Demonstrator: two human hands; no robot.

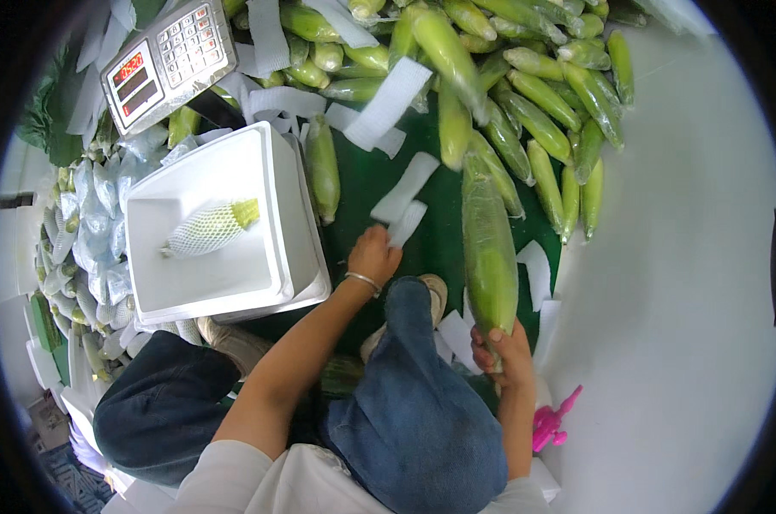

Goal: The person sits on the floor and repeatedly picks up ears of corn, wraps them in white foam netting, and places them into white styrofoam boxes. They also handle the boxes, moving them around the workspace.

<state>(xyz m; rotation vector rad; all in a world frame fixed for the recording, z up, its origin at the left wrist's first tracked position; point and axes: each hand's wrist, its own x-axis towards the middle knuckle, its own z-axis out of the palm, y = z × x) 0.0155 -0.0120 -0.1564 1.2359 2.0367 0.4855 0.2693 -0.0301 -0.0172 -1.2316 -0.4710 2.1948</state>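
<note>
My right hand [507, 352] grips the lower end of a green ear of corn [489, 250] in clear plastic film, its other end pointing away from me. With curled fingers, my left hand [373, 256] is at the near end of a white foam sleeve [408, 220]; the fingertips are partly hidden. A second flat foam sleeve [406, 187] lies just beyond. Left of that hand, a white foam box [285, 257] holds one ear of corn in a stretched foam net [208, 228]. Another film-wrapped ear [323, 170] rests beside the box.
Many film-wrapped ears [542, 109] are heaped at the far side on the green floor covering [426, 257]. A scale display [169, 64] stands behind the box. Netted ears [73, 276] and bagged ice packs [99, 218] lie left. A pink spray nozzle [552, 424] is beside my right arm.
</note>
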